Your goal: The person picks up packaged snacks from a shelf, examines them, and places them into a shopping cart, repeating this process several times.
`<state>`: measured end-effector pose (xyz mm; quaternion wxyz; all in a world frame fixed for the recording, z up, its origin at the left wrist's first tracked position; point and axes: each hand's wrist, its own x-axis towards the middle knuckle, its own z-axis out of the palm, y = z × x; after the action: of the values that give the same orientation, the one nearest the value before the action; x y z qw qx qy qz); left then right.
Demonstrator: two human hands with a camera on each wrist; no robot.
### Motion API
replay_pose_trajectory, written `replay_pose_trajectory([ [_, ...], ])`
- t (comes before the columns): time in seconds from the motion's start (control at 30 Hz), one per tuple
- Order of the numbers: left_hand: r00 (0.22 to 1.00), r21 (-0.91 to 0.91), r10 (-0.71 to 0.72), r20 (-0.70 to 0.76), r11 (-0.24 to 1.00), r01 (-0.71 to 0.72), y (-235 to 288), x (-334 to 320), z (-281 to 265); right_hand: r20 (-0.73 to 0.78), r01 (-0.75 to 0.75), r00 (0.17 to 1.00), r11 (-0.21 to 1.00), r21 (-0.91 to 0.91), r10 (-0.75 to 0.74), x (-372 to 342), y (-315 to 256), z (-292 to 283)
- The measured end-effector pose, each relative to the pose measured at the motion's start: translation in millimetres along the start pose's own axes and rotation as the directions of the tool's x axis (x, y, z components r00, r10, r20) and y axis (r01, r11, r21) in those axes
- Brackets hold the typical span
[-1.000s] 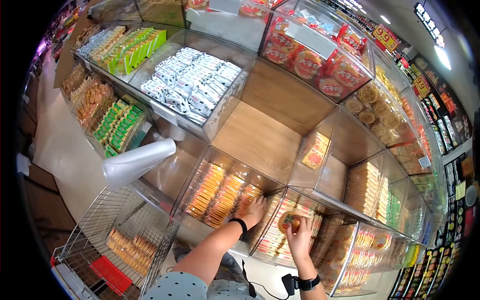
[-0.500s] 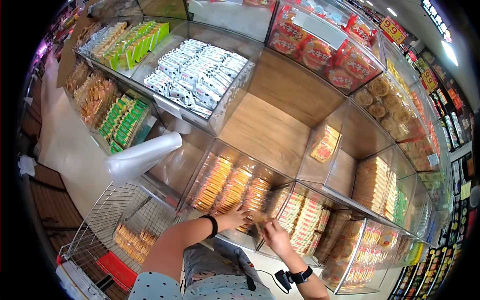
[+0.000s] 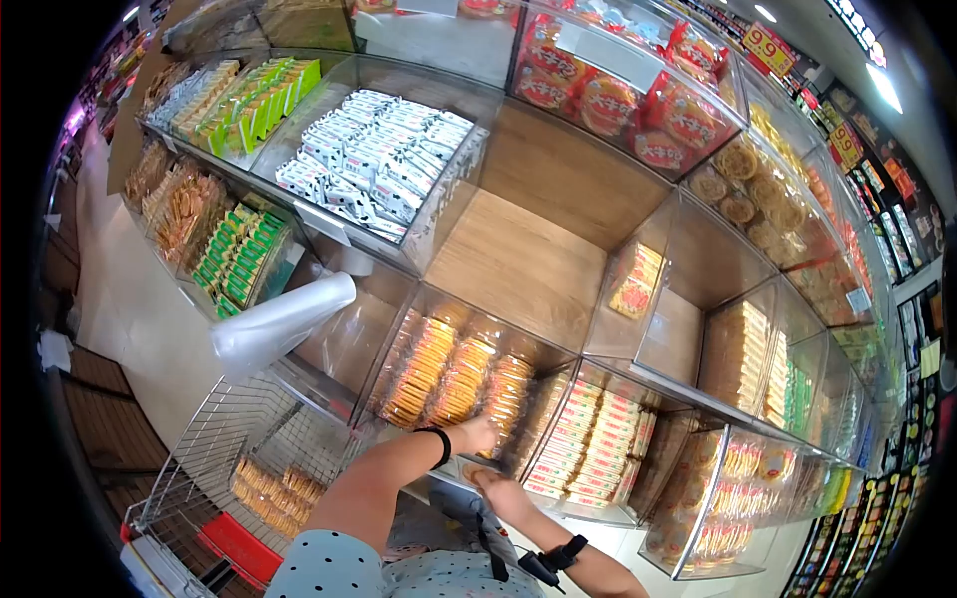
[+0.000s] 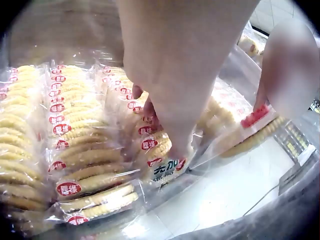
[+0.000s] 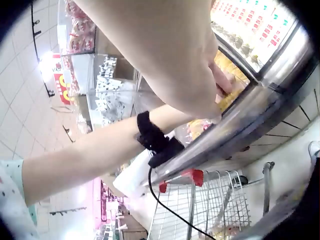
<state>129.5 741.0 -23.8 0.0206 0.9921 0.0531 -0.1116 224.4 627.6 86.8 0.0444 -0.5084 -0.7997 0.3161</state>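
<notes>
My left hand (image 3: pixel 477 436) is at the front end of the right-hand row of wrapped round crackers (image 3: pixel 506 399) in a clear bin. Its fingers curl down along the row, and its thumb lies at the front cracker packet (image 4: pixel 167 169), which it grips. Just in front of that bin, lower and nearer my body, my right hand (image 3: pixel 506 498) pinches a single cracker packet (image 4: pixel 252 135) held on edge, with a red label on top. In the right wrist view, the back of the right hand hides most of what it holds.
Right of the cracker bin is a bin of red-and-white packets (image 3: pixel 588 439). A shopping cart (image 3: pixel 214 429) with cracker packets (image 3: pixel 274 493) in it stands at left, below a plastic bag roll (image 3: pixel 284 324). White spotted packets (image 3: pixel 379 159) fill a bin behind.
My right hand has come left and toward my body from the neighbouring bin, bringing the cracker packet. My left hand has drawn back from deeper in the bin to the row's front.
</notes>
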Motion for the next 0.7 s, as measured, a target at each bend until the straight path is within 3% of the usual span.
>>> replay_pose_trajectory([
  [0.03,1.000,-0.036,-0.010,-0.006,0.999,0.009,-1.3,1.2,3.2,0.043,-0.050,0.998,0.994,0.099,0.046,3.8,3.2,0.0],
  [0.07,1.000,-0.071,-0.019,-0.013,0.997,0.018,-2.7,2.0,4.8,-0.071,0.018,0.997,0.965,0.261,0.001,8.6,3.9,-3.5],
  [0.17,0.997,-0.193,-0.064,-0.053,0.980,0.053,-6.8,0.3,6.4,0.051,-0.050,0.998,0.932,0.359,0.034,22.5,38.0,32.4],
  [0.2,0.995,-0.228,-0.086,-0.054,0.971,0.071,-8.3,-2.4,3.2,-0.032,-0.016,0.999,0.936,0.353,0.029,29.5,35.2,39.1],
  [0.3,0.981,-0.262,-0.174,0.085,0.946,0.191,-7.4,-2.8,-14.9,0.210,-0.299,0.942,0.937,0.180,0.260,43.5,33.2,34.2],
  [0.4,0.914,-0.240,-0.264,0.308,0.908,0.344,-4.9,-5.2,-33.1,0.240,-0.353,0.903,0.933,-0.065,0.358,50.2,46.4,47.2],
  [0.47,0.917,-0.391,-0.247,0.315,0.846,0.362,-3.0,-11.5,-22.0,0.278,-0.339,0.885,0.926,-0.165,0.373,51.2,46.3,43.2],
  [0.5,0.918,-0.461,-0.239,0.315,0.807,0.369,-2.4,-14.6,-15.9,0.297,-0.341,0.878,0.926,-0.163,0.376,51.1,48.0,43.4],
  [0.53,0.859,-0.488,-0.259,0.442,0.734,0.472,0.5,-17.4,-10.6,0.317,-0.344,0.870,0.925,-0.162,0.379,50.9,50.5,44.5],
  [0.63,0.869,-0.556,-0.097,0.486,0.733,0.393,3.8,-26.8,-6.9,0.395,-0.418,0.824,0.907,-0.062,0.406,53.3,50.8,42.4],
  [0.67,0.922,-0.623,-0.079,0.379,0.715,0.318,10.9,-20.1,49.8,0.415,-0.434,0.820,0.901,0.004,0.393,54.9,54.0,46.8],
  [0.7,0.903,-0.630,-0.083,0.422,0.689,0.358,9.6,-23.8,37.9,0.433,-0.451,0.818,0.890,0.073,0.379,56.1,53.6,48.1],
])
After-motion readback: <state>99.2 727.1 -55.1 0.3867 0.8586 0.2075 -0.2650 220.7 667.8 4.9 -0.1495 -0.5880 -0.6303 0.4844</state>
